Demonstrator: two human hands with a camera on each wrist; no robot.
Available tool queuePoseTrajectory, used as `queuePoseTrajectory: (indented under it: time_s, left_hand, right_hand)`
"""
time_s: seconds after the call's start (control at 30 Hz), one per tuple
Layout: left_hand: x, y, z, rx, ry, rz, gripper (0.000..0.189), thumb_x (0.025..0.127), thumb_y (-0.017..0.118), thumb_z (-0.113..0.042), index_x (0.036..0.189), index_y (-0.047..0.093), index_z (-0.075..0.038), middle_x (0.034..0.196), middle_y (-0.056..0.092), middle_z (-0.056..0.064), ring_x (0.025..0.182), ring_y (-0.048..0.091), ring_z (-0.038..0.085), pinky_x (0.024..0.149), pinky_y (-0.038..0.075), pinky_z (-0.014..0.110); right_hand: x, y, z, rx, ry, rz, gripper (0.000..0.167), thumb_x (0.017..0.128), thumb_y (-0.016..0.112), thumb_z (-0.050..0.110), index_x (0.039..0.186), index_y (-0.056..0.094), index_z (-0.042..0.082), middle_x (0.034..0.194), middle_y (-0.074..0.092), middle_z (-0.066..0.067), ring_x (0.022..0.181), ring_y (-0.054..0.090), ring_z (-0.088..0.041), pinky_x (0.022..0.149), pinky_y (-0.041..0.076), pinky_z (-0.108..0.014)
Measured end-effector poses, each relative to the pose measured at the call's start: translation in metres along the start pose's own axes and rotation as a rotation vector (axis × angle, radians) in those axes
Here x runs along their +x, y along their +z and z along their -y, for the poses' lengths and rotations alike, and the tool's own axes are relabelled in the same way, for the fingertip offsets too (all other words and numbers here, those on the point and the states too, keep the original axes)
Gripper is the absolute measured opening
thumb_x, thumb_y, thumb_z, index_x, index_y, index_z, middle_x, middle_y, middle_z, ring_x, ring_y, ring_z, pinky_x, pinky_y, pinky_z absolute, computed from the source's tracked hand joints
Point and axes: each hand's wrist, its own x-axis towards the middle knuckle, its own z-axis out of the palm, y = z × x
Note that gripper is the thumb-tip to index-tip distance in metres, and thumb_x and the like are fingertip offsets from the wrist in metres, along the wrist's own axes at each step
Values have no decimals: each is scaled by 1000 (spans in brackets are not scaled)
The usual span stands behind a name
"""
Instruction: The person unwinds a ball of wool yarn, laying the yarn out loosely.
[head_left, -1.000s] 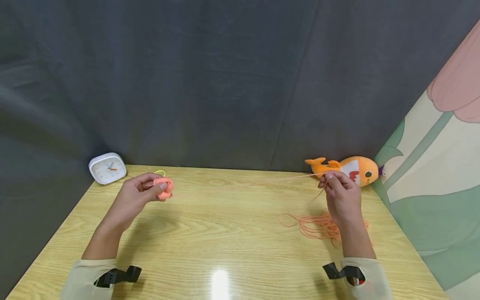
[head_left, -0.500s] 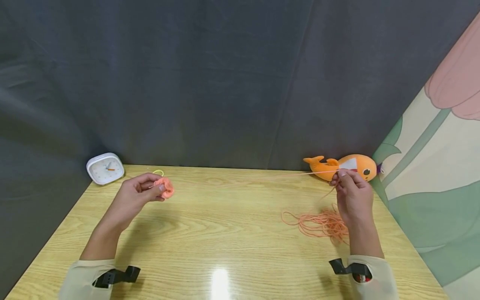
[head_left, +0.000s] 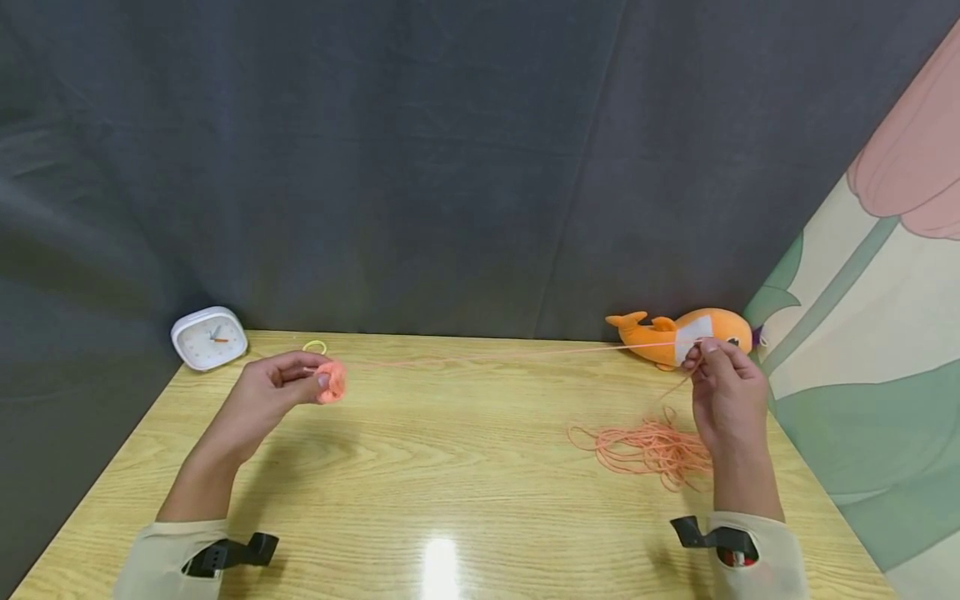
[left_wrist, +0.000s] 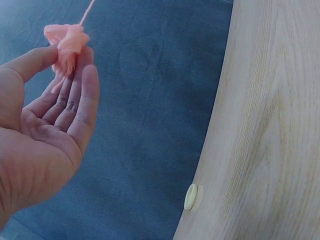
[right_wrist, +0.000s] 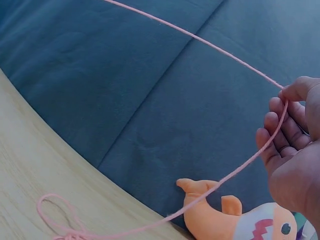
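Observation:
Between thumb and fingertips, my left hand (head_left: pixel 273 392) pinches a small wound ball of coral yarn (head_left: pixel 332 383); the left wrist view shows the same yarn ball (left_wrist: pixel 69 45) with a strand leaving its top. That yarn strand (head_left: pixel 510 356) runs nearly straight across to my right hand (head_left: pixel 727 400), which pinches it at the fingertips. From there the yarn strand (right_wrist: pixel 225 177) sags down to a loose heap of yarn (head_left: pixel 648 450) on the table, left of the right wrist.
At the back left stands a white clock (head_left: pixel 210 338). A yellow ring (head_left: pixel 316 345) lies on the wooden table (head_left: pixel 465 433) behind the left hand. An orange plush toy (head_left: pixel 645 337) lies at the back right, partly behind the right hand. A dark curtain (head_left: pixel 420 167) hangs behind.
My right hand has moved to the right, drawing the strand out longer and straighter. The left hand stays about where it was, with the yarn ball turned slightly.

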Motion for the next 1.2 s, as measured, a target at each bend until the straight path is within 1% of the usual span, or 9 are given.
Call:
queuePoseTrajectory:
  time_s: [0.13,0.3,0.43,0.53,0.7,0.83,0.93,1.03,1.2]
  left_hand:
    - [0,-1,1,24,-5,-3,41,99,71,-29,127,65,0,103,73,-15,94,70,5,83,58,20]
    - [-1,-3,3,29,12,-12,40,100,70,-24,128,63,4,103,72,-16,93,69,4,81,58,20]
    - [-3,-4,2,38,17,-19,34,101,69,-19,126,63,4,102,71,-16,91,68,4,80,58,19]
    - [-3,-5,2,41,4,-24,31,100,69,-16,125,64,0,101,70,-16,90,67,5,79,58,19]
    - [-1,-4,2,43,-6,-14,32,97,72,-14,125,63,-2,99,68,-14,88,67,7,78,59,21]
    - [-1,-4,3,29,-4,12,36,97,73,-14,127,60,0,100,68,-13,87,67,8,77,59,22]
    - [-1,-4,4,13,-4,27,37,97,73,-14,129,59,0,103,68,-12,89,67,7,77,59,21]
    - [-1,-4,4,8,-2,34,37,97,73,-14,129,60,0,105,69,-12,93,67,7,79,59,20]
    - [-1,-4,3,10,9,40,41,97,73,-15,130,58,6,105,70,-12,94,68,6,81,59,19]
  right_hand:
    - [0,-1,5,9,19,-32,11,99,64,-1,99,72,-8,90,70,-11,80,64,-18,72,59,-21]
    - [1,-5,10,20,34,-62,10,99,66,1,101,71,-8,89,72,-12,79,63,-19,73,60,-22]
    - [1,-9,13,9,13,-95,11,98,68,2,100,71,-8,86,69,-11,76,61,-19,72,60,-22]
    - [2,-11,14,14,-12,-112,11,98,67,1,100,72,-9,84,68,-11,75,61,-19,70,60,-21]
    - [5,-13,17,46,-75,-107,12,98,65,-2,99,70,-13,84,68,-13,74,62,-20,67,59,-22]
    - [9,-16,20,105,-116,-94,12,98,61,-8,95,69,-16,81,69,-16,73,64,-22,65,59,-24]
    - [11,-19,22,138,-129,-94,12,98,59,-11,93,68,-16,78,69,-18,71,66,-23,63,59,-24]
    - [11,-24,26,138,-134,-106,12,98,59,-11,93,69,-16,77,69,-18,68,66,-23,62,60,-25]
    - [12,-33,32,151,-138,-132,11,98,59,-10,94,68,-16,79,69,-19,66,64,-24,61,60,-26]
